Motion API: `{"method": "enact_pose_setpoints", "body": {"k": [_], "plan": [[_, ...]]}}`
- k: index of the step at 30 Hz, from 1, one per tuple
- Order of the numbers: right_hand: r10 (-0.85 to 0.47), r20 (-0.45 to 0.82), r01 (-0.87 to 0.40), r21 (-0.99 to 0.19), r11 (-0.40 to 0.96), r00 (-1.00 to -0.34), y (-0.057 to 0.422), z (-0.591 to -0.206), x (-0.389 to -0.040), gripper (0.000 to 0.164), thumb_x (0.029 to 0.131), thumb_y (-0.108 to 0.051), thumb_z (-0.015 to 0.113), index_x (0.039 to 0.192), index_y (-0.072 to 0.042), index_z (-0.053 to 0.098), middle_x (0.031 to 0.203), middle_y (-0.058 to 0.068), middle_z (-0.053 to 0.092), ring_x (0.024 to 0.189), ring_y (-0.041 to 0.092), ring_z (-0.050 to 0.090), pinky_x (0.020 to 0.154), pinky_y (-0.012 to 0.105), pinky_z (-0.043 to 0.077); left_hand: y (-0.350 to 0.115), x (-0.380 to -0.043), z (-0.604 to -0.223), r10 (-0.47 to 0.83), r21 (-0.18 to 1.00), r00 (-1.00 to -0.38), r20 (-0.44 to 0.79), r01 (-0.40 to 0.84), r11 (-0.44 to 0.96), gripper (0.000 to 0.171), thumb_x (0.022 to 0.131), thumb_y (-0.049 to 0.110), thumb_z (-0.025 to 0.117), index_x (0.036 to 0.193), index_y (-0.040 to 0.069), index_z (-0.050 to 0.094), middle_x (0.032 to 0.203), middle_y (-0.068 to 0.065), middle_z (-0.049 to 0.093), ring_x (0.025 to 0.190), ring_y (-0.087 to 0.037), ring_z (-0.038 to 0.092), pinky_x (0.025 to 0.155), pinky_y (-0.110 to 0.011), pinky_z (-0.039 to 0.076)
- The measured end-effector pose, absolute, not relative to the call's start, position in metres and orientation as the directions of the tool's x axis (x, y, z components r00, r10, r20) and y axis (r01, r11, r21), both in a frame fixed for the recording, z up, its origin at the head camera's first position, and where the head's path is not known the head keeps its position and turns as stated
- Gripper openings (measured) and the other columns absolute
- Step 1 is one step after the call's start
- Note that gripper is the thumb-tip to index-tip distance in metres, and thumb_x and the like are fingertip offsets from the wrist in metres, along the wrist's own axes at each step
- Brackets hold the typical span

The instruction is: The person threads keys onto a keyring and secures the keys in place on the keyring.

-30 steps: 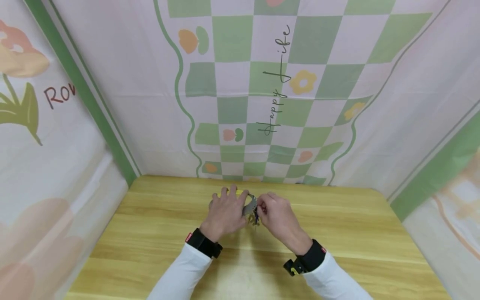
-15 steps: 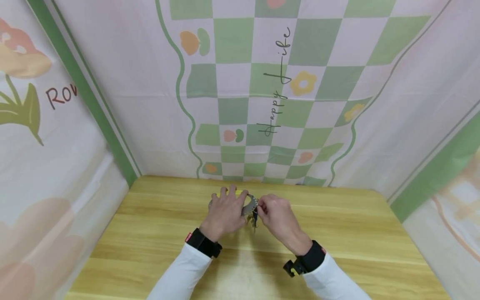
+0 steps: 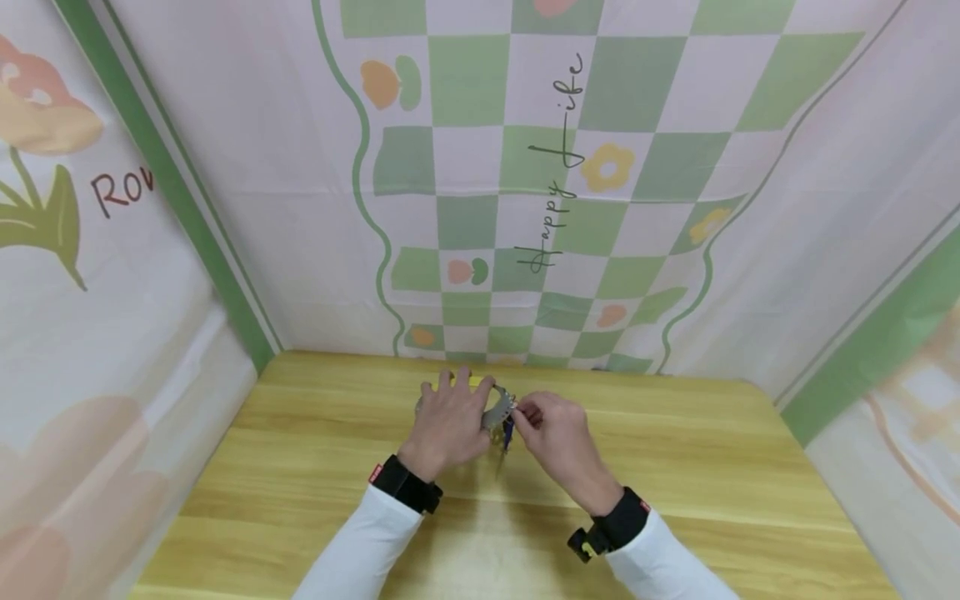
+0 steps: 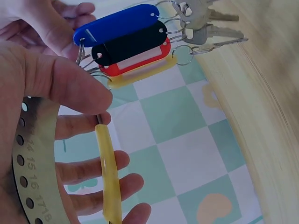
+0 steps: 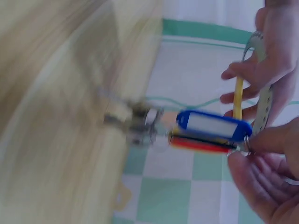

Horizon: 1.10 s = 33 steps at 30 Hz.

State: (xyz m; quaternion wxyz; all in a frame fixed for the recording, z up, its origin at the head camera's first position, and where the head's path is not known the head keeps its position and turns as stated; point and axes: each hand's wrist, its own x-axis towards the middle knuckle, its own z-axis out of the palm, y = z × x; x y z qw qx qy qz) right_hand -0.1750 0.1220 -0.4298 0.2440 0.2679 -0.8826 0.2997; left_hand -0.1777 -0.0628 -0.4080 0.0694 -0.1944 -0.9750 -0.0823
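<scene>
My left hand (image 3: 448, 421) grips a curved grey metal key holder (image 4: 35, 158), which has a row of numbered holes and a yellow-sleeved bar (image 4: 110, 172). Beside its right end, my right hand (image 3: 558, 433) pinches a small metal ring (image 5: 247, 145) between thumb and finger. Several key tags hang together there: blue (image 4: 119, 23), black (image 4: 133, 44), red (image 4: 161, 50) and yellow (image 4: 145, 72). Silvery keys (image 4: 219, 31) dangle from their far ends, blurred in the right wrist view. Whether the pinched ring passes through a hole cannot be told.
Both hands work over the back part of a wooden table (image 3: 300, 467). A printed curtain (image 3: 465, 221) with green checks stands right behind the table's rear edge, and more printed cloth (image 3: 112, 350) hangs at the sides. Black bands (image 3: 405, 486) circle the wrists.
The tags and keys have swung slightly leftward and toward me below the holder. My right hand has shifted a little, still pinching at the ring; the left hand stays nearly in place.
</scene>
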Motion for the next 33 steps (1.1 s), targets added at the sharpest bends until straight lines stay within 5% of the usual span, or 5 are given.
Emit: {"method": "enact_pose_setpoints", "body": {"k": [4, 9, 19, 23, 33], "plan": [[-0.186, 0.461, -0.457, -0.592, 0.664, -0.868, 0.118, -0.427, -0.170, 0.005, 0.085, -0.003, 0.080, 0.084, -0.003, 0.075, 0.073, 0.002, 0.070, 0.063, 0.008, 0.066, 0.056, 0.020, 0.053, -0.062, -0.178, -0.408, 0.355, 0.122, -0.918, 0.175, 0.378, 0.918, 0.071, 0.077, 0.026, 0.073, 0.144, 0.017, 0.055, 0.138, -0.021, 0.052, 0.119, -0.042, 0.053, 0.089, -0.066, 0.048], [-0.150, 0.401, -0.398, -0.658, 0.640, -0.904, 0.117, -0.425, -0.168, 0.005, 0.086, -0.005, 0.078, 0.084, -0.001, 0.076, 0.073, 0.002, 0.071, 0.062, 0.009, 0.066, 0.056, 0.022, 0.054, -0.062, -0.178, -0.408, 0.347, 0.127, -0.922, 0.172, 0.370, 0.920, 0.071, 0.076, 0.024, 0.073, 0.145, 0.018, 0.055, 0.138, -0.021, 0.051, 0.118, -0.041, 0.053, 0.089, -0.066, 0.048], [-0.457, 0.657, -0.731, -0.218, 0.646, -0.599, 0.124, -0.431, -0.176, 0.016, 0.078, 0.012, 0.079, 0.086, 0.002, 0.071, 0.078, 0.008, 0.067, 0.065, 0.015, 0.066, 0.057, 0.022, 0.054, -0.063, -0.178, -0.408, 0.355, 0.144, -0.919, 0.170, 0.380, 0.914, 0.070, 0.076, 0.026, 0.072, 0.143, 0.018, 0.056, 0.137, -0.020, 0.052, 0.118, -0.041, 0.053, 0.086, -0.065, 0.049], [-0.496, 0.679, -0.773, -0.168, 0.612, -0.541, 0.127, -0.433, -0.179, 0.018, 0.078, 0.013, 0.079, 0.090, 0.003, 0.070, 0.082, 0.009, 0.067, 0.068, 0.017, 0.068, 0.060, 0.022, 0.056, -0.064, -0.178, -0.407, 0.352, 0.153, -0.918, 0.185, 0.380, 0.912, 0.067, 0.077, 0.026, 0.070, 0.142, 0.018, 0.056, 0.137, -0.019, 0.052, 0.117, -0.041, 0.054, 0.085, -0.065, 0.049], [-0.271, 0.563, -0.568, -0.460, 0.682, -0.781, 0.121, -0.430, -0.171, 0.004, 0.086, -0.004, 0.079, 0.084, -0.003, 0.075, 0.075, 0.004, 0.071, 0.062, 0.009, 0.066, 0.056, 0.019, 0.052, -0.064, -0.180, -0.408, 0.323, 0.158, -0.926, 0.197, 0.355, 0.921, 0.071, 0.072, 0.026, 0.071, 0.141, 0.018, 0.057, 0.136, -0.019, 0.053, 0.115, -0.040, 0.053, 0.085, -0.062, 0.049]]}}
